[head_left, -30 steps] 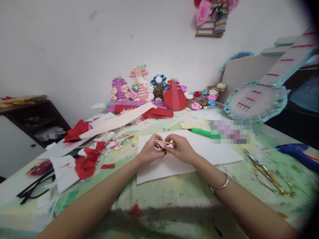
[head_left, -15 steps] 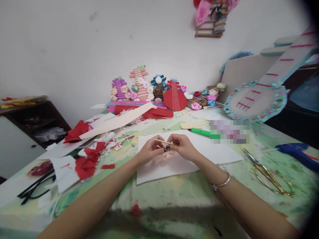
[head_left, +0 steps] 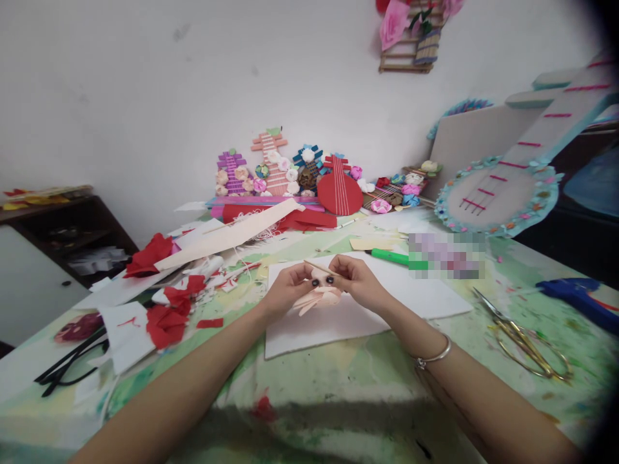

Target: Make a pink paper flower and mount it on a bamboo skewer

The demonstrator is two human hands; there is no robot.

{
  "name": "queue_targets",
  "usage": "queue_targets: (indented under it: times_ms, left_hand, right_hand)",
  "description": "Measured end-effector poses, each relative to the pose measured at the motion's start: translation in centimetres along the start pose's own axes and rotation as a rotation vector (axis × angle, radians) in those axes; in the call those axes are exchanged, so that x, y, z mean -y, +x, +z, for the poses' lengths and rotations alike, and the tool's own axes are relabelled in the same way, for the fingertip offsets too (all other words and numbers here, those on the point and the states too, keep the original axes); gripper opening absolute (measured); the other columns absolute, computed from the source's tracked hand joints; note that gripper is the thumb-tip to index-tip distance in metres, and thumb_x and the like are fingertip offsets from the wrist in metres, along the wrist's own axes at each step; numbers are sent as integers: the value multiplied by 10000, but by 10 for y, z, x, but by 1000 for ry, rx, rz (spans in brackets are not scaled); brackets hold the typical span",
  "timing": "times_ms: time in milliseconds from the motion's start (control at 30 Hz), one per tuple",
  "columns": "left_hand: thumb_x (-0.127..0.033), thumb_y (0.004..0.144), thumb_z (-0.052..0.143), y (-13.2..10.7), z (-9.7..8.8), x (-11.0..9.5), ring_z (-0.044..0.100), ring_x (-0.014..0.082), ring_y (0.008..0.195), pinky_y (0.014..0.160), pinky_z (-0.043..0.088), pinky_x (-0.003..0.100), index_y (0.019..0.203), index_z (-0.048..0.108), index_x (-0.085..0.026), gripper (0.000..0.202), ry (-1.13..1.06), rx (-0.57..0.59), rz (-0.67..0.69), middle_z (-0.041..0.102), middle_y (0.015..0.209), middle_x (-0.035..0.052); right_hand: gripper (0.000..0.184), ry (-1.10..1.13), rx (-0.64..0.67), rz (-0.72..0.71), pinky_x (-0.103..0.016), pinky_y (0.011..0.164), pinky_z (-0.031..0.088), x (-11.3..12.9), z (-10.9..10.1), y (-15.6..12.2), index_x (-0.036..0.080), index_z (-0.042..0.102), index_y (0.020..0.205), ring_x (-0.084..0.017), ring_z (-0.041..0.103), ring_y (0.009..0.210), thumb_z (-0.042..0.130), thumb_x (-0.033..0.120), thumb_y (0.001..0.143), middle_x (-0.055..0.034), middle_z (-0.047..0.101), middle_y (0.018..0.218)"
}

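Over a white sheet (head_left: pixel 411 290) my two hands are close together, thumbs nearly touching. My left hand (head_left: pixel 286 291) is closed, its thumb pressed on a small piece of peach paper (head_left: pixel 321 281) at the fingertips. My right hand (head_left: pixel 360 282) pinches the same paper from the other side, along with a thin wooden stick (head_left: pixel 316 265) that slants up to the left. Several peach paper petals (head_left: pixel 316 299) show just below the thumbs; whether they are joined to the pinched piece I cannot tell.
Gold-handled scissors (head_left: pixel 525 338) and a blue glue gun (head_left: pixel 580 299) lie at right. A green pen (head_left: pixel 391 257) lies beyond the sheet. Red paper scraps (head_left: pixel 169 322) and black-framed glasses (head_left: pixel 72 364) are at left. Paper-flower instruments, including a red lute (head_left: pixel 340 191), stand along the wall.
My thumbs have drawn slightly apart and the stick has tilted, its left end higher. The peach petals below show more clearly. The arms have barely moved.
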State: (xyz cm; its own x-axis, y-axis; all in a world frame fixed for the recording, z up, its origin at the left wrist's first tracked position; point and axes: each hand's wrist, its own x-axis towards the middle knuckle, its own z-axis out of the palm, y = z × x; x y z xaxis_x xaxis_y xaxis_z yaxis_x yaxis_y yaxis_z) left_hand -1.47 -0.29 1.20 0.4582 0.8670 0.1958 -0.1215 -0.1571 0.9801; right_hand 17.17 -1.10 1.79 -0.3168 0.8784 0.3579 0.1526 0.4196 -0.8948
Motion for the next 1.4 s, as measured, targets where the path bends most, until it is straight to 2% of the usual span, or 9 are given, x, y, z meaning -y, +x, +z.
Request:
queue_targets:
  times_ms: [133, 267, 467, 567, 833, 1133, 1267, 1400]
  left_hand:
    - [-375, 674, 746, -1, 2, -3, 586, 120, 628, 594, 448, 228, 811, 597, -99, 342, -5, -9, -4, 644, 739, 38]
    - [-357, 688, 740, -1, 4, -2, 605, 131, 706, 656, 463, 239, 839, 586, -112, 326, -44, 25, 4, 650, 803, 40]
    - [-409, 697, 717, 2, 4, 0, 596, 132, 690, 632, 444, 231, 844, 584, -112, 357, 49, 3, 25, 645, 793, 44]
    - [-413, 703, 710, 2, 3, 0, 597, 135, 698, 634, 442, 234, 836, 580, -116, 350, 72, -15, 37, 646, 800, 48]
    - [-382, 701, 711, 1, 1, -5, 605, 153, 708, 655, 448, 258, 808, 605, -110, 311, 180, -27, 75, 655, 782, 61]
    - [-311, 644, 758, 1, -1, 0, 605, 149, 686, 628, 454, 254, 844, 627, -105, 316, 222, 17, -10, 664, 776, 64]
    - [-252, 629, 758, 1, 1, -6, 615, 155, 715, 643, 467, 257, 875, 633, -100, 314, 268, 4, -39, 670, 832, 79]
    - [-239, 617, 759, 0, 2, -12, 601, 146, 686, 626, 460, 246, 847, 663, -94, 288, 353, -27, -46, 674, 795, 72]
  right_hand:
    - [246, -25, -9, 6, -194, 470, 287, -3, -1, 0, 169, 495, 722, -70, 394, 510, 652, 359, 733, 50, 463, 597]
    - [264, -9, -11, 23, -194, 464, 283, 1, 0, -1, 170, 499, 727, -68, 384, 485, 653, 384, 734, 57, 457, 555]
    - [280, -3, 8, 3, -202, 484, 296, 2, 0, 0, 170, 495, 707, -72, 392, 496, 659, 397, 727, 51, 471, 572]
    - [240, -31, 4, -5, -210, 508, 312, -3, 0, 1, 175, 487, 714, -85, 423, 529, 639, 359, 741, 45, 480, 595]
    - [126, -208, -61, -31, -211, 524, 294, -5, 0, 1, 179, 476, 691, -93, 394, 565, 587, 225, 730, 46, 455, 605]
    - [124, -202, -31, -39, -203, 513, 297, -4, 3, -1, 186, 450, 677, -89, 387, 558, 566, 205, 718, 49, 437, 596]
    - [126, -276, -64, -37, -203, 511, 282, -2, 3, -1, 186, 457, 657, -94, 392, 558, 575, 195, 701, 45, 454, 592]
    - [121, -368, -91, -38, -205, 517, 271, 1, 5, -2, 185, 467, 639, -97, 409, 560, 575, 169, 691, 42, 493, 596]
